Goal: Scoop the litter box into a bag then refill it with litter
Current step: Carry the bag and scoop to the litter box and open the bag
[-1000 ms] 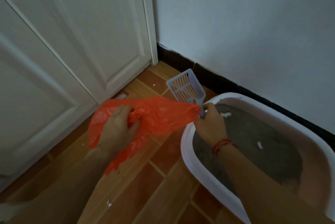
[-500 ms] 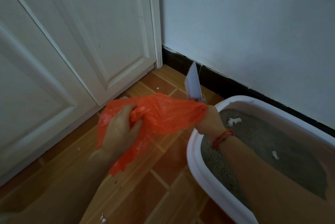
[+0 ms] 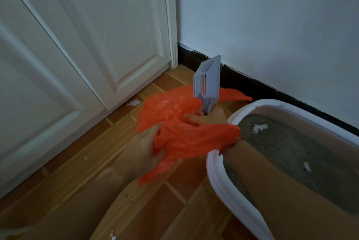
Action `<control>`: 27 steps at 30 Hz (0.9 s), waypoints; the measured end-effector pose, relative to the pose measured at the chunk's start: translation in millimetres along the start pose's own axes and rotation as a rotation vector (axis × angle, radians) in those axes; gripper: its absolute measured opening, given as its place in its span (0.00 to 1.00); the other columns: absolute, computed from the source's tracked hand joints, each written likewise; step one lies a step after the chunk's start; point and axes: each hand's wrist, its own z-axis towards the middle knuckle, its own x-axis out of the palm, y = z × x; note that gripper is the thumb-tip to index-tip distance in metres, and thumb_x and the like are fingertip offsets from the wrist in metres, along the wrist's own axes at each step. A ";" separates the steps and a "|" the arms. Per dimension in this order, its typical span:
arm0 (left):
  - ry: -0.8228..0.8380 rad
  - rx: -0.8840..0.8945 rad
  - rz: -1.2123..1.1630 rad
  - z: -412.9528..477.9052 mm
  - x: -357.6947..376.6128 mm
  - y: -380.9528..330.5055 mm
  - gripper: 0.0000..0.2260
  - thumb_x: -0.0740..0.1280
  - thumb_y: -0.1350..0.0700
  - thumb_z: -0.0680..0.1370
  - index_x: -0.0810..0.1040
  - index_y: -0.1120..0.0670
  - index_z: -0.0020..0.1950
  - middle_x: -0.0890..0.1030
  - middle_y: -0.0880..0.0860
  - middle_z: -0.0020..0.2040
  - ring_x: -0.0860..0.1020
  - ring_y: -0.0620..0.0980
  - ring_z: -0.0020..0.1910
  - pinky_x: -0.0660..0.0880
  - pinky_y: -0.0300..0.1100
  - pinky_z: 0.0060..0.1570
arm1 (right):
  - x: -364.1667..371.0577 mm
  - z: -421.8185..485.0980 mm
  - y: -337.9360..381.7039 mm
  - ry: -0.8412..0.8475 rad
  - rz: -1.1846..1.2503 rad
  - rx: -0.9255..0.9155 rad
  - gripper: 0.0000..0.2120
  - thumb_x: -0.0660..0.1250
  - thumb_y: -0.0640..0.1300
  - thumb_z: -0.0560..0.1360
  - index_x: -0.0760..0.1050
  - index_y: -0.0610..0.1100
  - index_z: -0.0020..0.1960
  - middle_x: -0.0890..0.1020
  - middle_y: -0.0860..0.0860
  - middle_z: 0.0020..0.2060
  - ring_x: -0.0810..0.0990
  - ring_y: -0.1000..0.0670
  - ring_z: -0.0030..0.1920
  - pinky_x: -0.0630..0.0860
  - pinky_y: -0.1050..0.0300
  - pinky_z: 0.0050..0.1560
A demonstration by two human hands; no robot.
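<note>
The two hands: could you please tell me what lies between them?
In the head view, only the bag lies there, gripped by the left hand; the right hand holds the scoop.

Bag (image 3: 180, 133) drapes right wrist; floor (image 3: 81, 166) left open

The litter box (image 3: 216, 178) is cut off at right.

One white litter box (image 3: 219, 181) holds one bed of grey litter (image 3: 291, 152) with two white tufts (image 3: 259, 128) on it. Just left of the box: one orange bag (image 3: 184, 136), one lilac scoop (image 3: 207, 78) and two hands, the left hand (image 3: 143, 152) and the right hand (image 3: 209, 119). Farther left of the box, three white scraps (image 3: 134, 102) dot the floor (image 3: 174, 210) before one white door (image 3: 97, 45).
</note>
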 end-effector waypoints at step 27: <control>0.339 -0.072 0.182 63.0 1.0 -87.3 0.21 0.56 0.40 0.80 0.68 0.51 0.67 0.78 0.50 0.54 0.77 0.47 0.49 0.76 0.46 0.50 | -14.8 27.2 -18.7 -0.474 0.028 -0.498 0.19 0.73 0.38 0.67 0.63 0.46 0.29 0.68 0.53 0.24 0.66 0.56 0.25 0.66 0.64 0.29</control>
